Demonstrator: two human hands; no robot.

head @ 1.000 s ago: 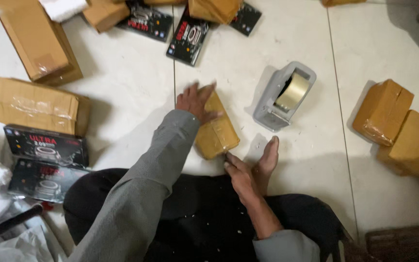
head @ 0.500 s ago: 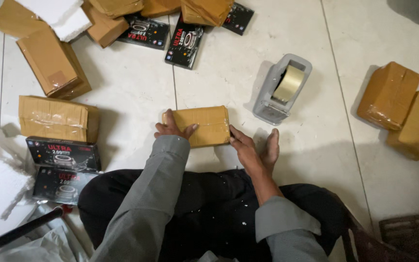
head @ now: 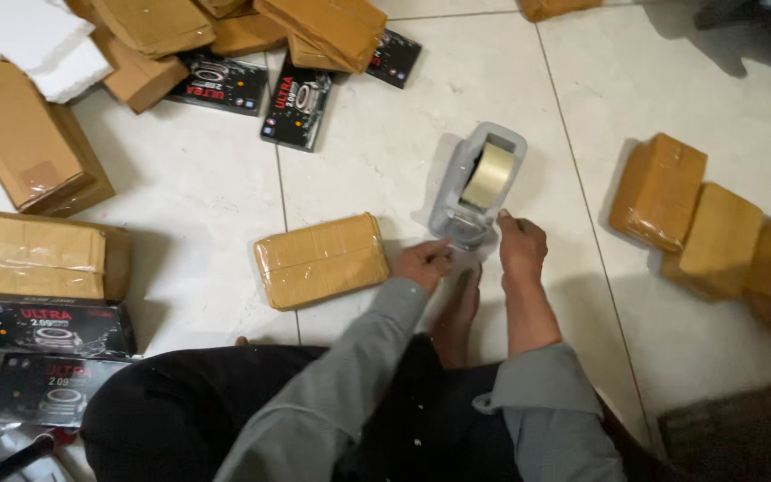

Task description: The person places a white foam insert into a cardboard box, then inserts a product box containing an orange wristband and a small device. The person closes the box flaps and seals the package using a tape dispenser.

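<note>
A grey tape dispenser (head: 479, 183) with a roll of clear tape stands on the white tiled floor in front of me. My left hand (head: 423, 263) and my right hand (head: 521, 245) are both at its near end, fingers pinched at the tape's loose end. A brown tape-wrapped parcel (head: 321, 260) lies flat on the floor just left of my left hand, apart from it. My bare foot (head: 457, 312) rests between my forearms.
Several wrapped brown parcels (head: 702, 228) lie at the right. More brown parcels (head: 33, 254) and black printed boxes (head: 53, 326) lie at the left and along the top (head: 301, 103). White foam pieces (head: 33, 40) sit at the top left.
Both hands have let go of the brown parcel, which now lies flat on the floor. They have moved right to the tape dispenser's near end.
</note>
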